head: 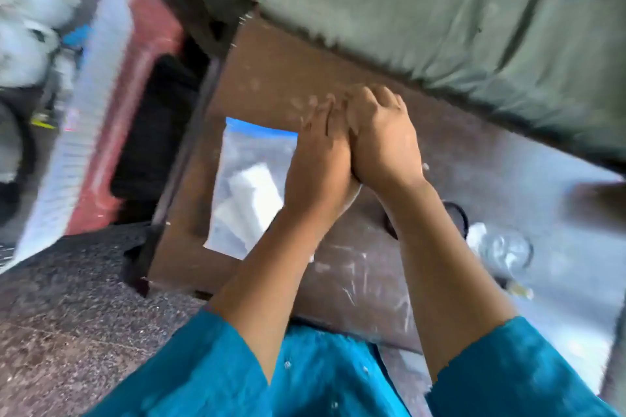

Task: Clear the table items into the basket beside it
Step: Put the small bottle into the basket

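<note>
A clear zip bag (250, 186) with a blue seal strip and white contents lies flat on the brown wooden table (271, 61). My left hand (318, 159) rests flat with fingers stretched out, over the bag's right edge. Pressed against it, my right hand (382, 139) has its fingers bent down onto the table; whatever is beneath it is hidden. A thin white curved edge (356, 191) shows under the wrists. The white ribbed basket (84, 112) stands left of the table, blurred, with pale bags inside.
A red plastic stool (145, 78) stands between basket and table. A clear glass (508, 250) and a black round object (457, 213) sit on the table at right. A grey-green cushion (440, 10) borders the far edge. Speckled floor (67, 315) lies below left.
</note>
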Demonstrator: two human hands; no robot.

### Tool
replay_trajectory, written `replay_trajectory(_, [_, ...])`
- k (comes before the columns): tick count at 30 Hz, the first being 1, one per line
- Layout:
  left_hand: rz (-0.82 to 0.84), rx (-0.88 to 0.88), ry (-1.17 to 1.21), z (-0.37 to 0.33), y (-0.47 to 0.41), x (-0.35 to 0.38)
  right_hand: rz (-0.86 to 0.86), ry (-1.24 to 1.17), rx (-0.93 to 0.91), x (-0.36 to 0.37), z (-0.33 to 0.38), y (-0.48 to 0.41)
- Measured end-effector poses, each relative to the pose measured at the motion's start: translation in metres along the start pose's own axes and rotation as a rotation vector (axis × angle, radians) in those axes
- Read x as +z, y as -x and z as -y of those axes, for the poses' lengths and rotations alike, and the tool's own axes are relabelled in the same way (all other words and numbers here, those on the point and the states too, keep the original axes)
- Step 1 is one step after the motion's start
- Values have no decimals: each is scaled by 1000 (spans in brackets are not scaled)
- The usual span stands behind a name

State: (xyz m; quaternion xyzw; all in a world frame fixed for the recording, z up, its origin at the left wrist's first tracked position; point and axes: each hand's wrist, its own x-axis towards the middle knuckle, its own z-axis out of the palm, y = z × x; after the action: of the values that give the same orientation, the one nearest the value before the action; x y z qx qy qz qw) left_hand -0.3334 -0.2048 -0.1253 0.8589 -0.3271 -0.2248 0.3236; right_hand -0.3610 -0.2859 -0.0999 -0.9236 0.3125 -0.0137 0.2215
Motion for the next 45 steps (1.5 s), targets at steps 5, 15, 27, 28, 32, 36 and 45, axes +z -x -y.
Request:
replay_trajectory(5, [70, 186, -4, -51, 17, 58, -88, -8, 149, -28, -73, 54])
replay_trajectory(15, [389, 449, -21, -150, 72, 168, -289, -44, 472, -81, -206, 161])
replay_trajectory(27, [544, 668, -93, -164, 147, 228, -73, -264, 980, -38, -290, 257])
replay_trajectory(28, [516, 718, -115, -162, 148, 229, -42, -292, 991, -32, -291, 258])
replay_trajectory(32, [421, 880, -136, -153, 150, 236, -22, -313, 985, -17, -299, 260])
replay_trajectory(36, [498, 867, -230, -137, 150, 235, -14, -276, 1016, -11, -306, 258])
replay_trajectory(45, [710, 618, -522, -99, 151, 233, -159, -325, 1025, -11, -294, 249])
